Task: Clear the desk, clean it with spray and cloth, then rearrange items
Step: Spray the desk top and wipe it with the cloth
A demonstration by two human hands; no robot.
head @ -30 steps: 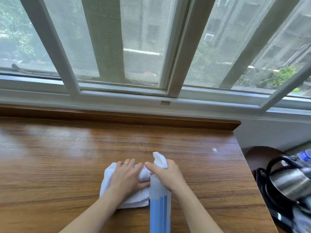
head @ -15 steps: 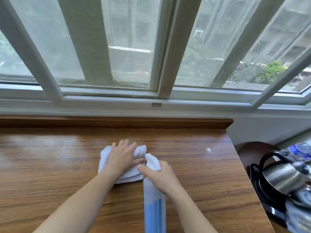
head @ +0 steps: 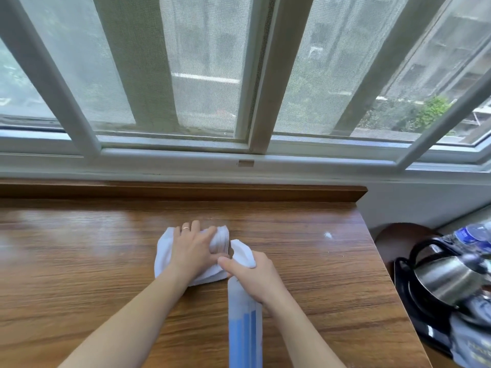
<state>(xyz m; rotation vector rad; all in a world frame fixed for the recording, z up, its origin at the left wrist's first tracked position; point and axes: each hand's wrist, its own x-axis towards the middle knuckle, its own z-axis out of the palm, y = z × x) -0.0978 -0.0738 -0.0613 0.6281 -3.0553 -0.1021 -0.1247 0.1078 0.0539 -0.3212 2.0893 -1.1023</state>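
Bright window daylight, glare on desk

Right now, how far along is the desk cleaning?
Cleared: the brown wooden desk shows only the cleaning things. In hand: the left hand presses the white folded cloth on the desk, and the right hand grips the white-and-blue spray bottle. Left: a small white speck near the right edge, then returning the items, like the steel kettle beside the desk.

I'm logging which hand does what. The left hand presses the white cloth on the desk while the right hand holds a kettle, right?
Not quite. In the head view the right hand holds the spray bottle, not a kettle. The left hand does press the white cloth on the desk.
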